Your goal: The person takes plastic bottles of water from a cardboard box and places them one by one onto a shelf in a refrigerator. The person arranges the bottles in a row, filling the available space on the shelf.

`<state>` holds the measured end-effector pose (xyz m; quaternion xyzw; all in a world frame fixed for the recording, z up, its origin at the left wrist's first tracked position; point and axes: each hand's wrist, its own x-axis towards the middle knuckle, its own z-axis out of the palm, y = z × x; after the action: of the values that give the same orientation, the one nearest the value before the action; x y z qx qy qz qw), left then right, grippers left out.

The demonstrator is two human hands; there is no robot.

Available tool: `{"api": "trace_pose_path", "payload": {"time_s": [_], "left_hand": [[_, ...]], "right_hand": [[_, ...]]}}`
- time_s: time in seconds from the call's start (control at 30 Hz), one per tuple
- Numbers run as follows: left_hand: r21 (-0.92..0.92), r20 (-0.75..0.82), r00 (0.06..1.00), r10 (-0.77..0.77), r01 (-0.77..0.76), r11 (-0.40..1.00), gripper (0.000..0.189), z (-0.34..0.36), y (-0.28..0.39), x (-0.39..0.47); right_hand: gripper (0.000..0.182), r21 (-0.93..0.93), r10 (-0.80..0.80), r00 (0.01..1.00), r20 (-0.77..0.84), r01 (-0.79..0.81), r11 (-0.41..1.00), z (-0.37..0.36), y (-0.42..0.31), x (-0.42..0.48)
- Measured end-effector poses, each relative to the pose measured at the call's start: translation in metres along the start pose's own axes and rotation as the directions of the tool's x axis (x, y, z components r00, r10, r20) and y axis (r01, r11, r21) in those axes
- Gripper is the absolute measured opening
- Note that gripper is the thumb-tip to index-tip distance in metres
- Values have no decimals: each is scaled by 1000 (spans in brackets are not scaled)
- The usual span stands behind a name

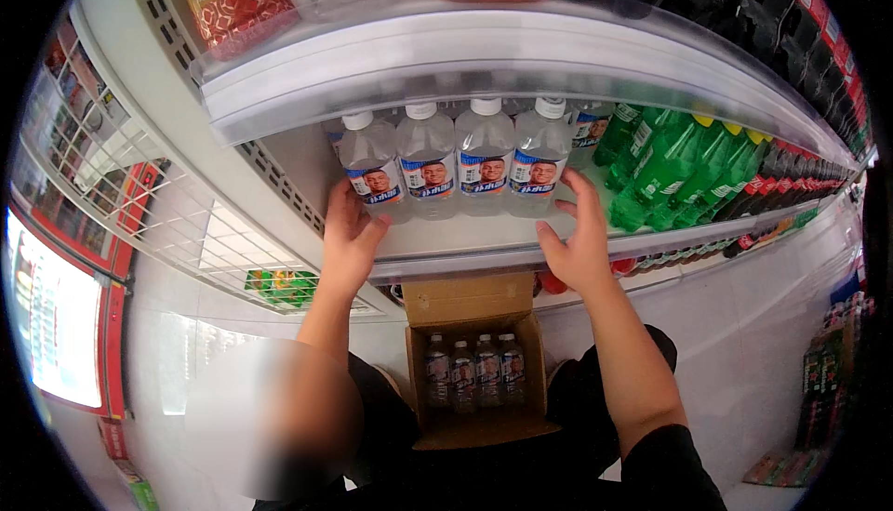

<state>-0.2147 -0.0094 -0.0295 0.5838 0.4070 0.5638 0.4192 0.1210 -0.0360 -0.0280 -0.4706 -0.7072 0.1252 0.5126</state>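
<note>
A row of several clear plastic bottles (483, 166) with white caps and blue-and-white labels stands upright on a white shelf (481, 235). My left hand (354, 232) is at the row's left end, its fingers against the leftmost bottle (374, 180). At the right end, my right hand (573, 232) has its fingers spread beside the rightmost bottle (539, 169); whether they touch it I cannot tell. More such bottles stand behind, partly hidden. Below the shelf edge, an opened cardboard box (481, 431) between my legs holds several similar bottles (476, 371).
Green plastic bottles (670, 176) lean at the right on the same shelf, with dark bottles (785, 180) beyond. A clear-fronted upper shelf edge (474, 40) hangs above the row. A white wire rack (160, 211) stands at the left.
</note>
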Motion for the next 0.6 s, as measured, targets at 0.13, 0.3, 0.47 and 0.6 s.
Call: {"api": "trace_pose_path", "payload": {"time_s": [0.13, 0.3, 0.47, 0.6], "left_hand": [[-20, -127, 991, -41, 39, 999, 69, 14, 8, -2], [191, -100, 994, -34, 53, 980, 73, 16, 4, 2], [259, -30, 987, -160, 162, 952, 75, 25, 25, -9], [257, 30, 983, -179, 166, 952, 76, 22, 28, -14]], "right_hand": [[80, 294, 170, 985, 26, -170, 941, 11, 17, 9], [89, 386, 297, 951, 82, -305, 871, 12, 30, 17], [84, 321, 242, 964, 111, -265, 909, 10, 4, 13], [78, 308, 275, 949, 150, -310, 900, 6, -13, 8]]}}
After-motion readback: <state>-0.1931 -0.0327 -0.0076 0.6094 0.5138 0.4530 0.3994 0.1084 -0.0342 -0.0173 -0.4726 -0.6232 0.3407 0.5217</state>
